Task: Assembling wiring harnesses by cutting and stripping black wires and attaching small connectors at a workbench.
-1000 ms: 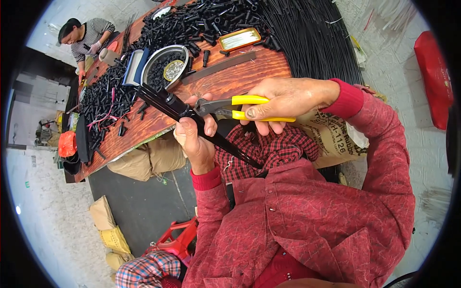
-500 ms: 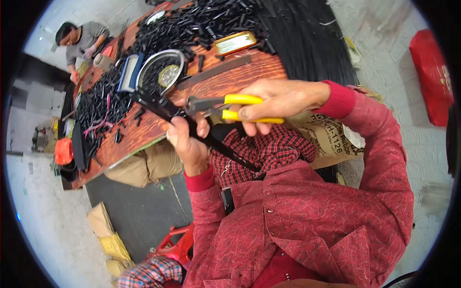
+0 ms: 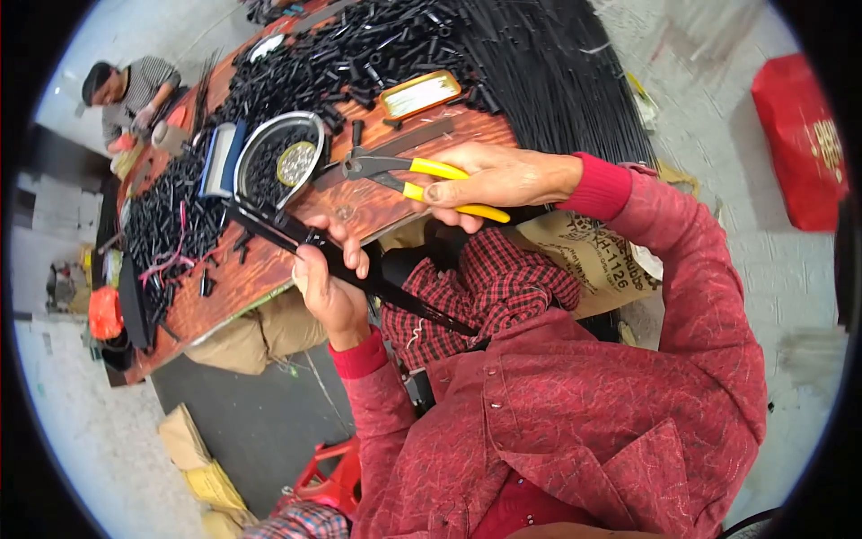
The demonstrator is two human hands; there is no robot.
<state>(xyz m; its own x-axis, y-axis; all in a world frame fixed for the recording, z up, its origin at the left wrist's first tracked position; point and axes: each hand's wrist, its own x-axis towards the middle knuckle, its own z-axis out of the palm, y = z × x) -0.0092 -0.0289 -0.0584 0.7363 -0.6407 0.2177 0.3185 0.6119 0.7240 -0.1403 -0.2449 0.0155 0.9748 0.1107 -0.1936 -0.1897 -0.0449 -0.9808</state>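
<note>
Nearest the body, the left hand [image 3: 328,287] is curled in a fist around a bundle of long black rods [image 3: 359,274]. The bundle runs at a slant from the red checked cloth [image 3: 489,292] in the lap, through the fist, and out over the near edge of the wooden table [image 3: 242,278], its far tips ending just short of a metal bowl [image 3: 278,162].

Just beyond and to the right, the right hand [image 3: 489,180] grips the yellow-handled pliers [image 3: 404,175], fingers wrapped over both handles; the dark jaws point left, slightly parted and holding nothing I can make out. The pliers hover above the table, near the rods but apart from them, the two hands close together with the rods lower and to the left.

Farther out, the bowl holds short black cut pieces [image 3: 269,171], with a blue block [image 3: 218,160] beside it. Beyond lie a flat orange-rimmed tin [image 3: 420,94] and a wide heap of black pieces and long black strands [image 3: 539,63]. At the far left corner of the table, another person [image 3: 130,94] sits working.
</note>
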